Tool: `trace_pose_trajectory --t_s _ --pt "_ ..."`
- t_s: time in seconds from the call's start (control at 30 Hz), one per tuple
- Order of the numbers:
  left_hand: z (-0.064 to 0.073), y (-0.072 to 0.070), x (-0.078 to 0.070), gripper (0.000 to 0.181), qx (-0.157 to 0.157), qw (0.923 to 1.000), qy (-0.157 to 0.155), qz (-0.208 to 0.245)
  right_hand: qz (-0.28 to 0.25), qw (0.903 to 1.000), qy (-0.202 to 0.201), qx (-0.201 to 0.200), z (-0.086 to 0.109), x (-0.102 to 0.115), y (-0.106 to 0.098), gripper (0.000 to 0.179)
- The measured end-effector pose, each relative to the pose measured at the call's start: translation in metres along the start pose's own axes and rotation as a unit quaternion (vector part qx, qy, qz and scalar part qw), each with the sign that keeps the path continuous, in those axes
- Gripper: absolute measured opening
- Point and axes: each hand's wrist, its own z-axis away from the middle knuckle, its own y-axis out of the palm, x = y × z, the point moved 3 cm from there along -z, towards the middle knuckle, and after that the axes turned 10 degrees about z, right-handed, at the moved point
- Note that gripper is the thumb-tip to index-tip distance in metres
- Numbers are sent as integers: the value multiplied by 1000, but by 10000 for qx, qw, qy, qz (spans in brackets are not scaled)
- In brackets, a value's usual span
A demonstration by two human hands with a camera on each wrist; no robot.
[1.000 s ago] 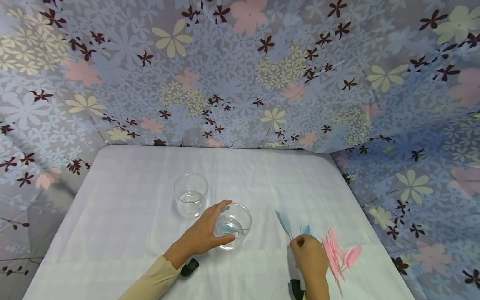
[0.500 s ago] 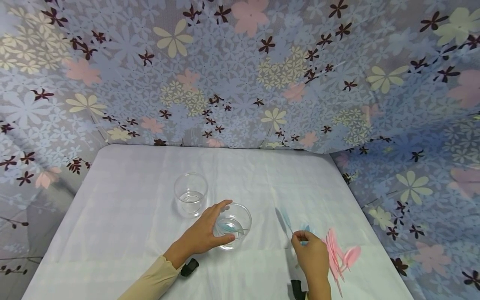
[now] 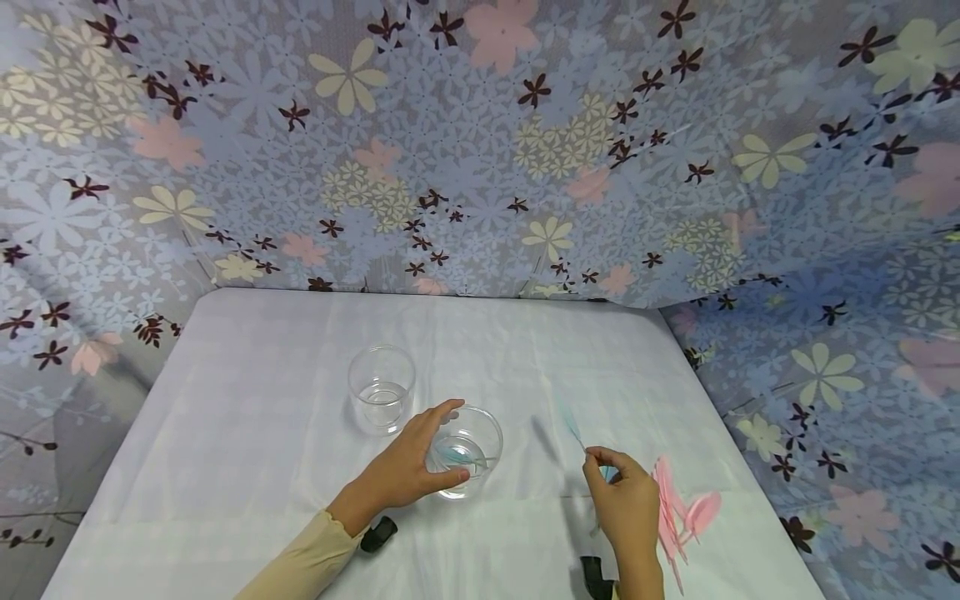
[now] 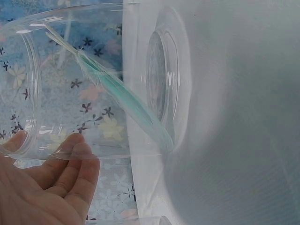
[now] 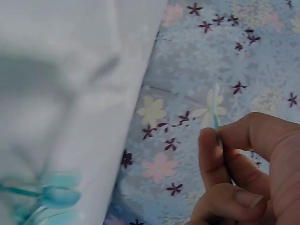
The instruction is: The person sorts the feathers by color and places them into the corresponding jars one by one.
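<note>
My left hand (image 3: 405,468) holds a clear glass cup (image 3: 491,433) standing upright on the table, thumb and fingers spread round its side. A light-blue feather (image 4: 119,96) leans diagonally inside that cup in the left wrist view, its quill end up. Over the table to the right, my right hand (image 3: 626,500) pinches another light-blue feather (image 3: 572,423) by its quill between thumb and fingertips, the vane pointing up and left. More blue feathers (image 5: 61,197) lie on the table, partly hidden behind the right hand in the head view. Pink feathers (image 3: 667,500) lie just right of it.
Behind and left of the held cup stands a second clear glass cup (image 3: 381,392). White cloth covers the table (image 3: 255,417), and a flowered curtain (image 3: 465,167) hangs along its back and sides. Black straps (image 3: 378,534) show at the wrists.
The right hand has lifted its blue feather up from the table, and the feather's shadow has drawn apart from it. The left hand and its cup stay where they were.
</note>
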Motion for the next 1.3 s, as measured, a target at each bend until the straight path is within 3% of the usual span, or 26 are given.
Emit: trace_pose_trajectory --t_s 0.23,0.57,0.73,1.07,1.3 --pt "0 -1 -1 90 29 10000 3 74 -618 9955 -673 -235 -3 27 -10 11" --pt "-2 -1 -3 89 150 9996 -48 226 -1275 9855 -1089 244 -5 48 -13 18" --pt "-1 -2 -3 90 128 9998 -9 132 -1422 9772 -1490 507 -3 57 -14 23" --pt "-1 -1 -3 90 114 9998 55 147 -1273 9602 -2199 1158 -1 68 -16 28" --pt "-1 -1 -2 90 67 9999 30 132 -1017 9533 -2578 1197 -2 88 -4 28"
